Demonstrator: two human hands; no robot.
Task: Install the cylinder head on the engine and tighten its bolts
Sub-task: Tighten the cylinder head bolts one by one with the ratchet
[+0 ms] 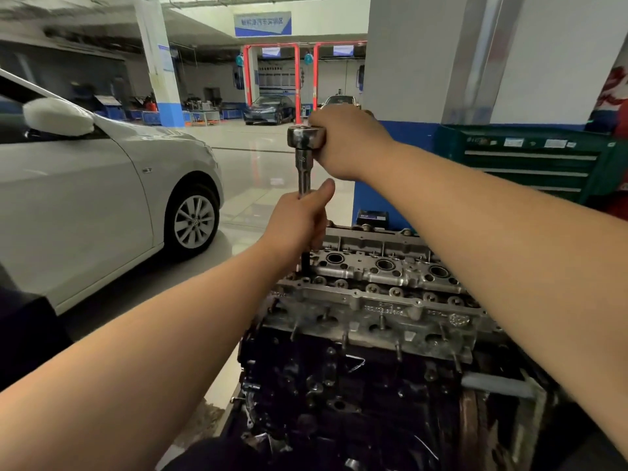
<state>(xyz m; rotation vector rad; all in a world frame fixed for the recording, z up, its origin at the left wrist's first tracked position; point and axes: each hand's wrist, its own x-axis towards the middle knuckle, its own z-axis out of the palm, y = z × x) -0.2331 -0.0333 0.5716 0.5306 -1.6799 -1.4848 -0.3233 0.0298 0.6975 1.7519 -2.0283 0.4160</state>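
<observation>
1. the cylinder head sits on top of the dark engine block, low and right of centre, its light metal casting showing round wells along the top and studs sticking out of the near face.
2. a ratchet wrench stands above the head's left end, its round chrome head up high and a long extension bar running straight down from it.
3. the left hand is wrapped around the lower part of the bar, fingers curled tight and thumb pointing up along it.
4. below that hand a dark socket reaches down into the left end of the head (what it meets there is hidden).
5. the right hand grips the wrench at the top, fingers closed around the handle, which is hidden behind the hand.
6. both bare forearms stretch forward from the bottom corners.
7. a white car is parked on the left, well apart from the engine.
8. a green tool cabinet stands at the right against a blue and white wall.
</observation>
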